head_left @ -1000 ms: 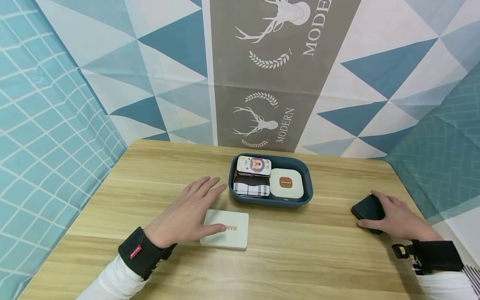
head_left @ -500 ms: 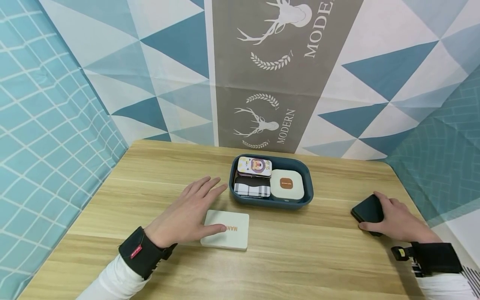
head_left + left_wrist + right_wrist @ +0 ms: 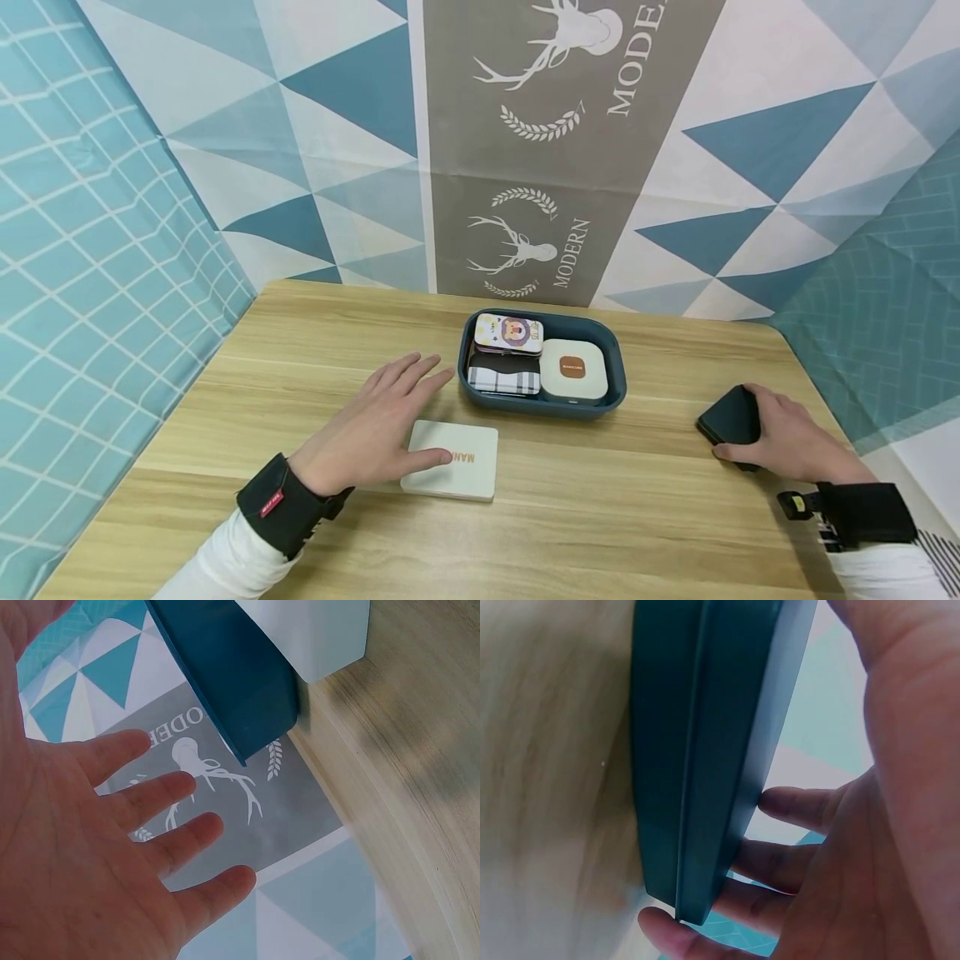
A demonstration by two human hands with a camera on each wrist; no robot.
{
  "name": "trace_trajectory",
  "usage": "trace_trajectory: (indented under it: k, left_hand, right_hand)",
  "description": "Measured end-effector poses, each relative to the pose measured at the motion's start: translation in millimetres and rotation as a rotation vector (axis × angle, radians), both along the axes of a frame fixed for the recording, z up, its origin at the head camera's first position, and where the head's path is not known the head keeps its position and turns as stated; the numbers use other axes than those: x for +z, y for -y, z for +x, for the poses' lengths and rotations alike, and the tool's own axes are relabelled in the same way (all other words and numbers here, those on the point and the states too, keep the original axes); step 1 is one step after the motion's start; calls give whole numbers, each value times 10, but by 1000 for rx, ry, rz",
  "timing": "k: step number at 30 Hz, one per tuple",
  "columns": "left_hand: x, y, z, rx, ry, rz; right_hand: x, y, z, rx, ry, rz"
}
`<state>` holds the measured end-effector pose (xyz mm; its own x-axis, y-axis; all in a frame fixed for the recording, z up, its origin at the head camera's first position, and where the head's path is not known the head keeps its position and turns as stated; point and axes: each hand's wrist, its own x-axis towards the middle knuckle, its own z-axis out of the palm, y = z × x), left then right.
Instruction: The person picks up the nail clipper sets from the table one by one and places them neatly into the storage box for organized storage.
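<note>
My left hand (image 3: 367, 429) hovers with spread fingers by a flat white box (image 3: 468, 471), its thumb overlapping the box's orange lettering in the head view. In the left wrist view its fingers (image 3: 187, 840) are apart and hold nothing. At the far right my right hand (image 3: 791, 437) grips a dark green, angular flat case (image 3: 733, 417) between thumb and fingers. A seam runs along the side of that case, as the right wrist view shows, with the fingertips (image 3: 776, 801) on its face and end. The case lies low over the wooden table.
A dark blue tray (image 3: 617, 387) stands near the table's back edge. Inside are a lion-print tin (image 3: 508, 333), a black-and-plaid case (image 3: 504, 377) and a white rounded-square box (image 3: 573, 371). Patterned cloth (image 3: 360, 208) hangs behind the wooden table (image 3: 600, 517).
My right hand has shifted slightly left with the dark green case, which has turned a little. The left hand, white box and tray have stayed put.
</note>
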<state>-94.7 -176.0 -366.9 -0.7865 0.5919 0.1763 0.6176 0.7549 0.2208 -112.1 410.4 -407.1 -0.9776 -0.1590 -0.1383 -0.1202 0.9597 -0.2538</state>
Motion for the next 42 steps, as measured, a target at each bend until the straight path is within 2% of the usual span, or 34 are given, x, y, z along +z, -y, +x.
trace_trajectory:
  k: [9, 17, 28, 42]
  left_hand:
    - [-1, 5, 2, 1, -1, -2]
    - [-2, 10, 7, -1, -6, 1]
    - [5, 15, 17, 0, -5, 8]
    - [14, 11, 14, -4, -11, 1]
  right_hand:
    - [11, 39, -5, 18, -15, 5]
    - [109, 137, -51, 44, -40, 5]
    - [364, 367, -167, 149, -136, -16]
    - [733, 779, -333, 223, -171, 3]
